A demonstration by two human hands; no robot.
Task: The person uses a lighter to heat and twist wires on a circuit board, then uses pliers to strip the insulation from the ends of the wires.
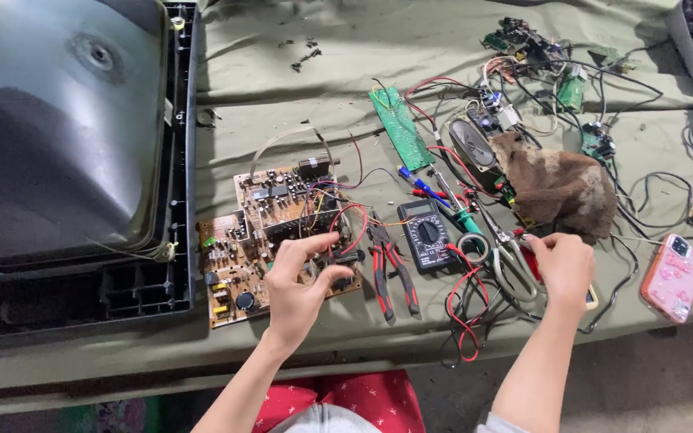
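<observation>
an upturned tv set point(66, 144) fills the table's point(298, 72) left edge. beside it, near the front edge, the left hand point(298, 289) arches over a brown circuit board point(258, 240), fingers pinching a dark part on it. right of the red pliers point(391, 273) and multimeter point(427, 234), the right hand point(563, 265) pinches a red-tipped probe point(523, 235), fist half closed.

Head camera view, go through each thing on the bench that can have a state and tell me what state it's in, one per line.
Television: lying face down, back cover off.
Brown circuit board: bare, flat on the cloth, wires attached.
Left hand: fingers on a dark part at the board's edge.
Right hand: fingers pinched near a red-tipped lead.
Pliers: lying flat, handles apart.
Multimeter: face up, leads plugged in.
Pink phone: lying flat.
</observation>
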